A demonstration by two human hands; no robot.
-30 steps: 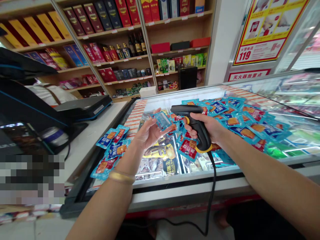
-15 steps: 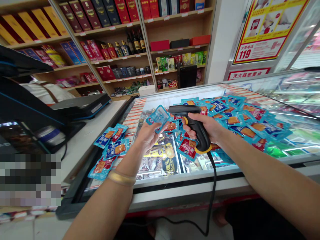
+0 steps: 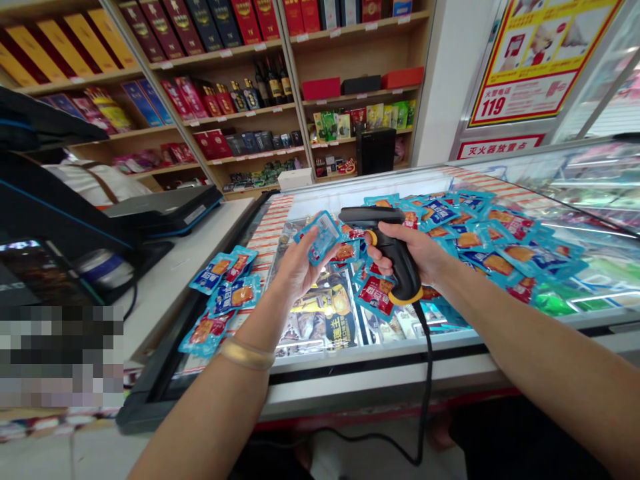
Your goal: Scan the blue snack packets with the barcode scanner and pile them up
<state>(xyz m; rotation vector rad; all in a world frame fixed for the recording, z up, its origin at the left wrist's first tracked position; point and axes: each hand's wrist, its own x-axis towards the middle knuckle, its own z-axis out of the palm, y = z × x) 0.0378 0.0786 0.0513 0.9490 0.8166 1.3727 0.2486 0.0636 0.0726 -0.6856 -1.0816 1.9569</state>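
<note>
Left hand [image 3: 295, 272] pinches snack packet [image 3: 325, 235]; right hand [image 3: 423, 252], at its three o'clock, grips barcode scanner [image 3: 401, 267]; glass-topped freezer [image 3: 370, 383] beneath contains packaged goods [image 3: 341, 325].

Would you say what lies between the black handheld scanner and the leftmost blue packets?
In the head view, the left hand holds another blue plastic packet there, above clear glass.

Packet [image 3: 326, 235] in left hand [image 3: 295, 270] too small to read; poster [image 3: 537, 67] cut off above.

"119" [image 3: 493, 107] on poster [image 3: 545, 61], finer print [image 3: 527, 102] unclear
</note>
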